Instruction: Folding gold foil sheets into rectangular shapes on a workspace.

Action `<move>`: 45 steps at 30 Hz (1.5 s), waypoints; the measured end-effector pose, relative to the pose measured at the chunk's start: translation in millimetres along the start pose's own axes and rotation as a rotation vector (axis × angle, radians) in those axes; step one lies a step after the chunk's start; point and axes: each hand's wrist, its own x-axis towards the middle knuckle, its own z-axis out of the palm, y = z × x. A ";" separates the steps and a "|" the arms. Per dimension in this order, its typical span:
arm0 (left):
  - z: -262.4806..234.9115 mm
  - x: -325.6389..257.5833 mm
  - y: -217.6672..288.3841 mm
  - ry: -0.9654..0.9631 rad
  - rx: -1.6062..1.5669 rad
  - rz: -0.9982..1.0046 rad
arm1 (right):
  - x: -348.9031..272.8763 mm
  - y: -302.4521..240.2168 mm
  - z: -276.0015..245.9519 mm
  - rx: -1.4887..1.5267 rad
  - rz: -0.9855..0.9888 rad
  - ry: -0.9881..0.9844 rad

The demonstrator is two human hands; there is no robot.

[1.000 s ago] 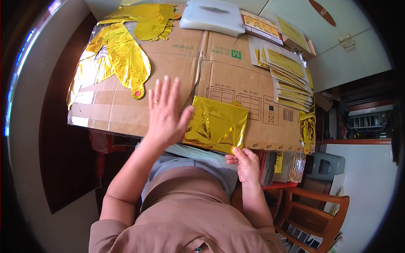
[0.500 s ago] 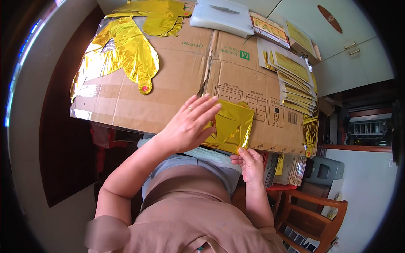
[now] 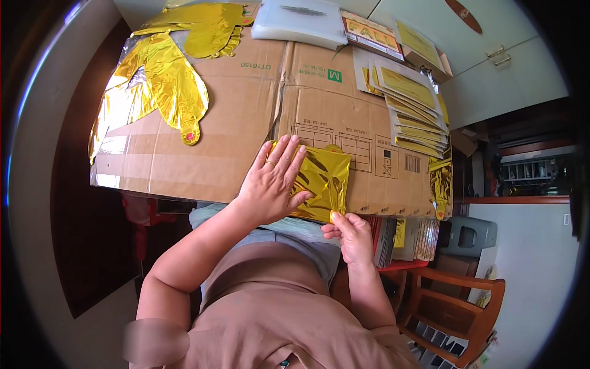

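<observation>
A folded gold foil balloon (image 3: 326, 178) lies on the near edge of a flattened cardboard box (image 3: 246, 117) that covers the table. My left hand (image 3: 273, 181) lies flat on the foil's left half, fingers spread, a ring on one finger. My right hand (image 3: 348, 234) pinches the foil's near right corner between thumb and fingers at the cardboard's edge.
Unfolded gold foil balloons (image 3: 166, 80) lie at the far left of the cardboard. A row of flat packaged gold packs (image 3: 415, 107) runs down the right side, with a clear plastic stack (image 3: 301, 21) at the back. A wooden chair (image 3: 455, 307) stands at lower right.
My left hand moved right from the bare cardboard onto the gold foil and now presses it flat. The right hand kept its pinch on the near corner.
</observation>
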 end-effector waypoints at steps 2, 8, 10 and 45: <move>-1.3 0.5 -0.2 -0.003 0.012 0.004 | 0.5 -0.7 0.3 0.002 -0.001 -0.006; -0.8 0.5 -0.6 -0.014 0.018 0.008 | 0.7 -0.3 0.5 0.024 -0.007 0.000; -0.1 -0.8 -0.8 -0.018 0.017 0.005 | 0.8 1.7 0.2 0.029 -0.014 -0.012; -3.0 -1.3 -3.4 -0.048 0.041 0.055 | -4.2 19.3 22.0 0.221 -0.092 0.021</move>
